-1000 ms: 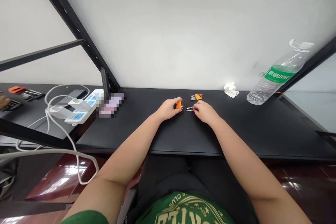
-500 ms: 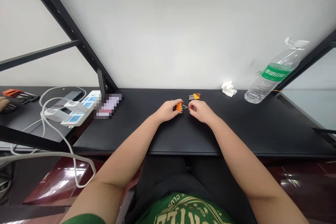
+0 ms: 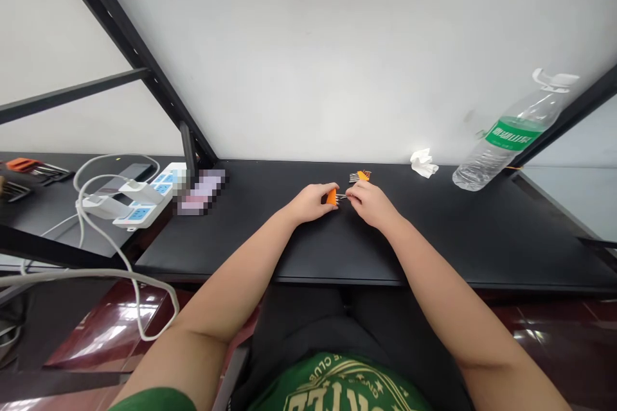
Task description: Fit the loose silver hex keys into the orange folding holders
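Note:
Near the middle of the black table, my left hand (image 3: pixel 312 203) pinches an orange holder (image 3: pixel 331 197) between thumb and fingers. Thin metal pieces stick out of the holder's right side. My right hand (image 3: pixel 369 201) is closed on the end of a thin metal rod (image 3: pixel 341 196), whose other end meets the holder. Which kind of tool the rod is, I cannot tell. Just behind my right hand, a second orange holder (image 3: pixel 363 175) with several thin metal pieces lies on the table.
A crumpled tissue (image 3: pixel 423 163) and a large plastic bottle (image 3: pixel 501 141) stand at the back right. To the left are a blurred-out item (image 3: pixel 201 192), a white power strip (image 3: pixel 149 202) with cables, and another orange holder (image 3: pixel 24 165). Black frame bars (image 3: pixel 139 58) rise at the left.
The rod between my hands now lies straighter towards the orange holder. The view has shifted slightly. The hand at the far left edge has left the view.

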{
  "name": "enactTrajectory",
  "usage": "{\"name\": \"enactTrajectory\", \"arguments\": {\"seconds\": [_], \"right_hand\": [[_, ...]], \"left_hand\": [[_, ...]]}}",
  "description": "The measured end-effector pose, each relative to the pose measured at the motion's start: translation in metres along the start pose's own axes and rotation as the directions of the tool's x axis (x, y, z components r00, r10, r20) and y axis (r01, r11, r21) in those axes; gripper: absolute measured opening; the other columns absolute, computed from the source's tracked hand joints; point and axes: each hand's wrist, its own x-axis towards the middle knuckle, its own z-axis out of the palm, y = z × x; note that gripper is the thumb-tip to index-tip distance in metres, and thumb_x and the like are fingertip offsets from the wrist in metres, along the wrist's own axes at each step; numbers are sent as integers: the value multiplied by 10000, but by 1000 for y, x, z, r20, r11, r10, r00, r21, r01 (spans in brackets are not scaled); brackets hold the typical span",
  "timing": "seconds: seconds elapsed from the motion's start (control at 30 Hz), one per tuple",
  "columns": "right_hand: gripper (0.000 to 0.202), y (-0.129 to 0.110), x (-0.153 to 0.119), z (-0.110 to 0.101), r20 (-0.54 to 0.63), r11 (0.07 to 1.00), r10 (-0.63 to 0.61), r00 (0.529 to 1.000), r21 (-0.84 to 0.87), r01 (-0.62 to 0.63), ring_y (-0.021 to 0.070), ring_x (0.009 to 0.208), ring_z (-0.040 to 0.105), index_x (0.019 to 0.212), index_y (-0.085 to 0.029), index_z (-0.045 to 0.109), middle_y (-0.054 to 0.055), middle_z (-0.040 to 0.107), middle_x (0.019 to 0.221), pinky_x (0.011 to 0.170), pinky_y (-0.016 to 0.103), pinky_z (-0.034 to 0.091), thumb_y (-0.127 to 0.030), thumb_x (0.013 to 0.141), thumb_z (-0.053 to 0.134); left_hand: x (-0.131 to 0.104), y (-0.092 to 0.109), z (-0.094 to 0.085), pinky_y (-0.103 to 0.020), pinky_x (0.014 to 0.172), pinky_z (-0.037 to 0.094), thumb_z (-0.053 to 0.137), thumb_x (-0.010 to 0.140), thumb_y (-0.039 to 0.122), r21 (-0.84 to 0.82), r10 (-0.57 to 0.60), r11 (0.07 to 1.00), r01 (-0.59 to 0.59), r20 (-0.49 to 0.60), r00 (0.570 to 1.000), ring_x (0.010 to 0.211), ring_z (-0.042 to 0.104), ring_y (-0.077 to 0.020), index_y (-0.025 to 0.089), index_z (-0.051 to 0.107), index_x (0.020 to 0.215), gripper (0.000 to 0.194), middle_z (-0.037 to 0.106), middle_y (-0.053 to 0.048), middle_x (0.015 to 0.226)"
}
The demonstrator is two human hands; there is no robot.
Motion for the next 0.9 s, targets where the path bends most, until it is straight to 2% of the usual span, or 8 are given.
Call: {"name": "enactTrajectory", "arguments": {"seconds": [0.1, 0.2, 0.33, 0.43, 0.53, 0.6, 0.77, 0.9], "right_hand": [[197, -10, 0, 6, 9, 996, -36, 999, 86, 35, 191, 880, 603, 1007, -205, 701, 79, 623, 1048, 839, 333, 503, -152, 973, 515], [217, -17, 2, 12, 7, 977, -30, 1000, 209, 28, 175, 834, 590, 1006, -210, 660, 56, 608, 1022, 799, 317, 505, -99, 883, 519], [239, -9, 7, 13, -1, 950, 156, 988, 273, -149, 167, 757, 581, 1002, -213, 614, 26, 622, 951, 758, 322, 504, -92, 829, 500], [182, 8, 7, 9, -4, 969, 213, 977, 130, -211, 197, 872, 618, 982, -204, 661, 54, 645, 1013, 833, 350, 504, -122, 866, 547], [176, 22, 5, 6, 71, 975, 224, 972, -26, -223, 214, 989, 634, 1011, -199, 726, 92, 646, 1128, 891, 349, 491, -134, 907, 600], [179, 27, 4, 5, 120, 973, 225, 967, -88, -215, 209, 996, 635, 1026, -202, 747, 94, 647, 1135, 882, 332, 482, -143, 933, 605], [170, 18, 3, 2, 154, 958, 232, 961, -209, -198, 184, 881, 617, 884, -199, 716, 79, 651, 1019, 762, 293, 439, -143, 950, 569], [89, 5, 2, -3, 202, 920, 334, 921, -283, -272, 176, 768, 583, 794, -203, 641, 72, 658, 977, 648, 295, 377, -167, 874, 627]], "left_hand": [[0, 5, 1, -337, 838, 507, 726, 832, 334, 64, 79, 995, -78, -6, 997, 921, 617, -228, 250, 712, 1137, 317, 699, -26, 904], [0, 12, 3, -340, 848, 493, 701, 826, 266, 64, 150, 987, -150, 4, 989, 940, 606, -233, 240, 717, 948, 126, 688, -28, 855], [0, 15, 3, -341, 846, 500, 727, 856, 358, 46, 123, 991, -123, 5, 992, 922, 619, -227, 245, 718, 1118, 286, 707, -33, 919], [0, 8, 2, -330, 860, 521, 739, 859, 395, 22, 72, 997, -72, 1, 997, 930, 653, -215, 262, 683, 1256, 423, 736, -29, 1028], [1, -2, 1, -325, 885, 541, 764, 832, 389, -1, 20, 1000, -20, -20, 1000, 948, 685, -211, 258, 668, 1310, 505, 752, -30, 1100], [1, -7, 1, -323, 894, 549, 774, 821, 397, -11, -6, 1000, 6, -33, 999, 945, 698, -210, 250, 673, 1315, 525, 758, -28, 1093], [0, -9, 1, -330, 917, 554, 782, 810, 412, -28, -35, 999, 34, -30, 999, 944, 706, -209, 243, 682, 1317, 544, 764, -25, 1080], [0, -9, 1, -335, 919, 562, 791, 808, 403, -17, -48, 999, 47, -25, 999, 961, 714, -217, 247, 683, 1327, 552, 768, -33, 1111]]}}
